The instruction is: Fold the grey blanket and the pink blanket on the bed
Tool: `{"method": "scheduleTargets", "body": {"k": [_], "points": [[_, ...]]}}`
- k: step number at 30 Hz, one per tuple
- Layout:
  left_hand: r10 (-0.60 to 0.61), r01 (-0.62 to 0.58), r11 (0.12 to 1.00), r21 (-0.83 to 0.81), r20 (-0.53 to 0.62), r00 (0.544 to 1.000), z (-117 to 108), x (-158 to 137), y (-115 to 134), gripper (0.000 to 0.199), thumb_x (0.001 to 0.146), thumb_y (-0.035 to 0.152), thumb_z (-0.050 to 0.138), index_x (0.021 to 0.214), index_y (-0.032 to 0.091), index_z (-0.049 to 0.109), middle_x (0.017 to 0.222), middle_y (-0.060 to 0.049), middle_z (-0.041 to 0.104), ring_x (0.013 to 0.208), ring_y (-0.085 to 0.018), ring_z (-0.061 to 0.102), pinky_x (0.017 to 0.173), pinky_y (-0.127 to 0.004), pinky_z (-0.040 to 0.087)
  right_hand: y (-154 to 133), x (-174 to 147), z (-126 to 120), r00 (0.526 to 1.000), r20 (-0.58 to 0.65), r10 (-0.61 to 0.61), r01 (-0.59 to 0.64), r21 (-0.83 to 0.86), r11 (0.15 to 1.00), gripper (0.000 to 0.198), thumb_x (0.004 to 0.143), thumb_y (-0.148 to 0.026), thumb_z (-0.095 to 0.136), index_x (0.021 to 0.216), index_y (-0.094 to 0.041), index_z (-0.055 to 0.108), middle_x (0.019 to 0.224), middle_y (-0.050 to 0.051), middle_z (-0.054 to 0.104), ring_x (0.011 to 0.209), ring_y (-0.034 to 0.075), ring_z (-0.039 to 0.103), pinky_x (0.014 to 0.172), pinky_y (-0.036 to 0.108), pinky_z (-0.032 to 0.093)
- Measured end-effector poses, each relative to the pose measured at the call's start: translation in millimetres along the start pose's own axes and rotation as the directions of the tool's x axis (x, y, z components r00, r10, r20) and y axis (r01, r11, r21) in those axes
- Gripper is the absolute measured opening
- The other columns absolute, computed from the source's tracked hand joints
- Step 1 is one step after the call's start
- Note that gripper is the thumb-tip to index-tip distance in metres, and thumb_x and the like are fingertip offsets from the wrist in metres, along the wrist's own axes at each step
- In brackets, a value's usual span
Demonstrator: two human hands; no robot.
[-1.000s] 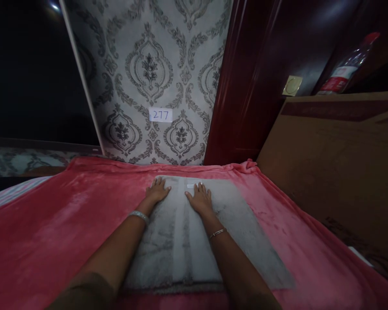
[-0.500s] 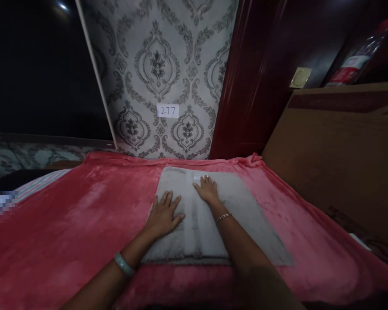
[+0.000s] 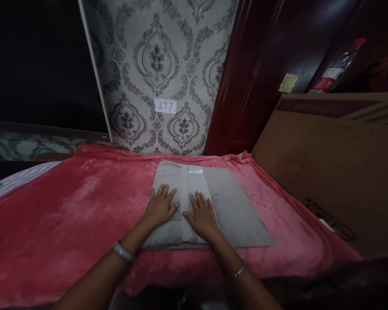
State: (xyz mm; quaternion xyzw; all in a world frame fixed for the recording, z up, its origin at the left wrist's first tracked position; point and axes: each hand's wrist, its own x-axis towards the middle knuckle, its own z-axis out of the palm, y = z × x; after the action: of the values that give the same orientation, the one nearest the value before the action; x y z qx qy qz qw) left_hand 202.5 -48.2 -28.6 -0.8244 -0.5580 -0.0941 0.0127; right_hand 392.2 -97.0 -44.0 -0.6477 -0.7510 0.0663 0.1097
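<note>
A pink fleece blanket (image 3: 67,215) is spread across the bed, and a folded grey towel (image 3: 233,211) is laid flat on it, close to the near edge, at about 12 o'clock from the viewer. The left hand (image 3: 160,209) is pressed palm-down on the towel's left part, fingers spread and open, nothing gripped. A paler folded band with a small white label (image 3: 195,171) at its far end runs down the middle of the towel. The right hand (image 3: 202,215) is laid flat and open just at 3 o'clock of the left one, on that band's near end. The step in hand is judged to be the smoothing of a fold already made. A further fold would call for an edge to be pinched and carried over squarely. A cardboard box (image 3: 336,163) stands at 2 o'clock.
</note>
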Motion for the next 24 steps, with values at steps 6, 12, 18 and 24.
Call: {"method": "scheduleTargets", "body": {"k": [6,12,18,24], "points": [[-0.060,0.060,0.998,0.019,0.047,0.997,-5,-6,-4,0.066,0.096,0.053,0.036,0.153,0.020,0.034,0.162,-0.015,0.023,0.152,-0.029,0.017,0.119,-0.057,0.020,-1,3,-4,1.000,0.001,0.018,-0.018,0.015,1.000,0.073,0.097,-0.056,0.038,0.158,-0.019,0.023,0.165,0.009,0.009,0.153,0.026,0.005,0.121,0.049,0.005],[0.008,0.007,0.996,-0.093,0.160,0.987,-16,-22,-28,0.064,0.095,0.046,0.039,0.153,0.020,0.034,0.163,-0.010,0.022,0.152,-0.027,0.014,0.119,-0.057,0.021,4,8,-12,1.000,0.012,-0.003,0.003,0.020,1.000,0.066,0.099,-0.052,0.038,0.156,-0.020,0.031,0.163,0.010,0.022,0.150,0.028,0.018,0.119,0.048,0.015],[0.031,-0.016,0.990,-0.142,0.102,0.994,-41,42,-24,0.056,0.097,0.034,0.031,0.150,0.017,0.039,0.158,-0.012,0.035,0.148,-0.023,0.028,0.122,-0.048,0.021,13,68,-42,0.998,-0.056,-0.040,0.039,-0.018,0.999,0.051,0.102,-0.045,0.032,0.142,-0.020,0.053,0.147,0.013,0.051,0.137,0.027,0.043,0.114,0.044,0.026],[-0.078,0.085,0.995,-0.060,0.100,0.992,-28,141,-19,0.062,0.097,0.041,0.032,0.153,0.014,0.031,0.163,-0.012,0.021,0.152,-0.025,0.015,0.122,-0.052,0.015,25,111,-25,1.000,-0.005,0.027,-0.027,-0.003,1.000,0.064,0.100,-0.054,0.034,0.157,-0.026,0.027,0.165,0.007,0.017,0.152,0.027,0.010,0.118,0.052,0.012]]}}
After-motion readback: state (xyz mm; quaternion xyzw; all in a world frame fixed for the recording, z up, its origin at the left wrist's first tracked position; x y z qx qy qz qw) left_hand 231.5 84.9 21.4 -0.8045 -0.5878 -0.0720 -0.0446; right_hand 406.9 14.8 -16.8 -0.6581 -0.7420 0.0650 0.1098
